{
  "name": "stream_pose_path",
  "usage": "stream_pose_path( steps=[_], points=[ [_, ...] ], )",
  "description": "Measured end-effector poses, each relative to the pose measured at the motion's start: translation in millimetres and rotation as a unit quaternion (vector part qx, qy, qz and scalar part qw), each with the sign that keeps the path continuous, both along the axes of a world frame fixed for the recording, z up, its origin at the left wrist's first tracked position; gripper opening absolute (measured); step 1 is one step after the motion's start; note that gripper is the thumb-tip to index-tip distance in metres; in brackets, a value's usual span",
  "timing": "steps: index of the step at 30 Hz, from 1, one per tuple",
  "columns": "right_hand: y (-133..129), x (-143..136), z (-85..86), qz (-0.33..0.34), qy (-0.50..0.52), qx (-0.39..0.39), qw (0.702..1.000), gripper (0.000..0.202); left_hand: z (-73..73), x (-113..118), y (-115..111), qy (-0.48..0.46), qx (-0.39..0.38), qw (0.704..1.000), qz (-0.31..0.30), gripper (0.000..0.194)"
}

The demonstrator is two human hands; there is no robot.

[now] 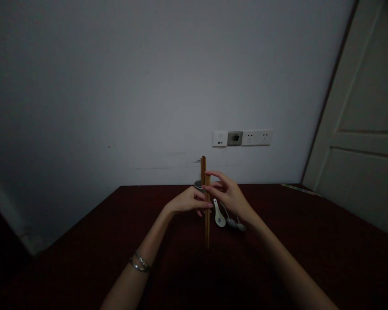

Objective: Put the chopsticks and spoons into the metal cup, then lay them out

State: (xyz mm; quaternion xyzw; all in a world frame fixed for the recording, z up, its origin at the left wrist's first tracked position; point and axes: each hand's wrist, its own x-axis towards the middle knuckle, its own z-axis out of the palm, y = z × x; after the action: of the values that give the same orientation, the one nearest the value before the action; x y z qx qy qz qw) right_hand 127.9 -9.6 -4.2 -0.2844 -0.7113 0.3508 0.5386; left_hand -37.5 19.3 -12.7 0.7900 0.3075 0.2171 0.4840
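Observation:
Several wooden chopsticks (207,228) stand upright in front of me, held between both hands. My left hand (190,201) is closed round their middle, thumb across the front. Higher up, my right hand (228,191) pinches them between thumb and fingers from the right side. A white ceramic spoon (219,217) lies on the table just right of the chopsticks. Beside it are metal spoons (232,222), partly hidden under my right hand. Behind the hands, a round grey container (198,184) shows only its rim.
The dark red table (103,241) reaches back to a pale wall with sockets (257,137). A thin flat strip (300,189) lies at the table's back right edge, near a door (365,142).

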Motion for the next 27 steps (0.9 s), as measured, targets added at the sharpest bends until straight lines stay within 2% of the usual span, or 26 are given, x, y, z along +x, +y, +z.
stream_pose_path(
  steps=[17,27],
  points=[
    [-1.4,3.1,1.6,-0.004,-0.025,0.018,1.000,0.039,-3.3,4.2,-0.1,-0.003,0.023,1.000,0.010,0.031],
    [0.2,3.2,0.1,0.011,-0.021,0.000,1.000,0.044,-4.4,3.4,0.6,-0.006,0.020,1.000,-0.004,0.031]
  ],
)
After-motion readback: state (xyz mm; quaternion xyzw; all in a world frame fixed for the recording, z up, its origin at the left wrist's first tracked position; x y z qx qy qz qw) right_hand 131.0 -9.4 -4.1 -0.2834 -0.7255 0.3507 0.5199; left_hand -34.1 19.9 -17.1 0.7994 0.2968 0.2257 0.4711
